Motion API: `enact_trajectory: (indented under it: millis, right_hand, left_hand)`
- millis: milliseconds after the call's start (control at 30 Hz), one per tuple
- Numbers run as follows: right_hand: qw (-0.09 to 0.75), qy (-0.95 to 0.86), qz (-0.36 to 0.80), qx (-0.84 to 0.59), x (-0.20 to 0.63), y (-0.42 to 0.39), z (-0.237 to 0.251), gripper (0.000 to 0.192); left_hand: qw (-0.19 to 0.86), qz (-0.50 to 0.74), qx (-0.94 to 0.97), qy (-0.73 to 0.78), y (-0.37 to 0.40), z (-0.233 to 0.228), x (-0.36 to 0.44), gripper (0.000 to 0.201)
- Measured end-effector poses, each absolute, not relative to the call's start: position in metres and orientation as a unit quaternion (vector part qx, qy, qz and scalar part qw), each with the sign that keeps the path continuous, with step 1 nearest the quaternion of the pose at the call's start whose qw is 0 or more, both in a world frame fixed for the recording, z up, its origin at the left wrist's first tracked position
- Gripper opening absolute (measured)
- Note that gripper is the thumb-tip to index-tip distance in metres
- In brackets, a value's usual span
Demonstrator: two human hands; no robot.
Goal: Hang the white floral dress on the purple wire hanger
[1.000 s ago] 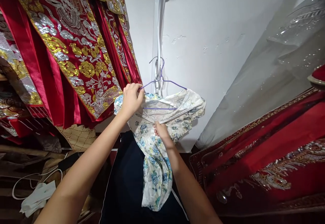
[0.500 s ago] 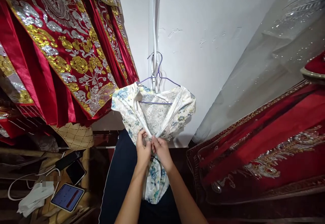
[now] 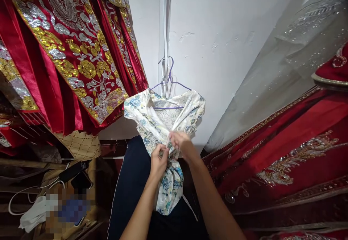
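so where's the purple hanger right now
In the head view it hangs centre frame against the white wall, the purple hanger carrying the floral garment, just right of the red embroidered robes.

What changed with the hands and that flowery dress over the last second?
The left hand let go of the purple hanger and dropped to the floral dress front. It now pinches the fabric beside the right hand, which rose slightly. The hanger stayed hooked at the wall, red embroidered garments unmoved.
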State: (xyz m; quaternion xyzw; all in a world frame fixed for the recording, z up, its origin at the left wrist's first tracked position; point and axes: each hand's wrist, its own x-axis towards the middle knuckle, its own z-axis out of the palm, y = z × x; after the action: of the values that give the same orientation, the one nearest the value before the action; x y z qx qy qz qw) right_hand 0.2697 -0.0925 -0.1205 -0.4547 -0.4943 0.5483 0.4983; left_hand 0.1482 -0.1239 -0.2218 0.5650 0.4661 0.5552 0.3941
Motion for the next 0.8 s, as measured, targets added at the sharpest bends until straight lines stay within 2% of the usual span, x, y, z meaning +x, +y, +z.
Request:
enact_trajectory:
  millis: [167,267,367,433,500,533,600,700,800]
  right_hand:
    - [0.593,-0.484,0.510,-0.392,0.275,-0.028,-0.018,0.016]
    - [0.615,-0.515,0.477,-0.359,0.267,-0.020,0.014,0.020]
    - [0.584,-0.581,0.465,-0.324,0.260,-0.034,0.007,0.024]
    - [0.566,-0.607,0.457,-0.320,0.259,-0.046,-0.004,0.024]
    - [0.558,-0.624,0.440,-0.325,0.260,-0.053,-0.010,0.023]
    - [0.558,-0.631,0.429,-0.326,0.261,-0.055,-0.011,0.024]
    - [0.567,-0.636,0.410,-0.326,0.263,-0.055,-0.009,0.025]
    - [0.588,-0.627,0.379,-0.343,0.265,-0.048,-0.015,0.027]
    - [0.568,-0.621,0.360,-0.401,0.267,-0.042,-0.044,0.028]
  left_hand:
    - [0.338,0.499,0.601,0.525,-0.120,-0.239,0.155,0.024]
    - [0.336,0.481,0.628,0.511,-0.113,-0.231,0.155,0.024]
    - [0.336,0.502,0.647,0.464,-0.101,-0.187,0.149,0.016]
    - [0.300,0.563,0.650,0.414,-0.090,-0.141,0.141,0.024]
    - [0.231,0.619,0.651,0.374,-0.077,-0.089,0.133,0.040]
    - [0.177,0.633,0.658,0.367,-0.070,-0.066,0.130,0.039]
    - [0.088,0.609,0.704,0.355,-0.059,-0.029,0.126,0.026]
    - [0.002,0.560,0.750,0.352,-0.050,0.000,0.126,0.021]
    - [-0.006,0.619,0.682,0.389,-0.043,0.007,0.110,0.022]
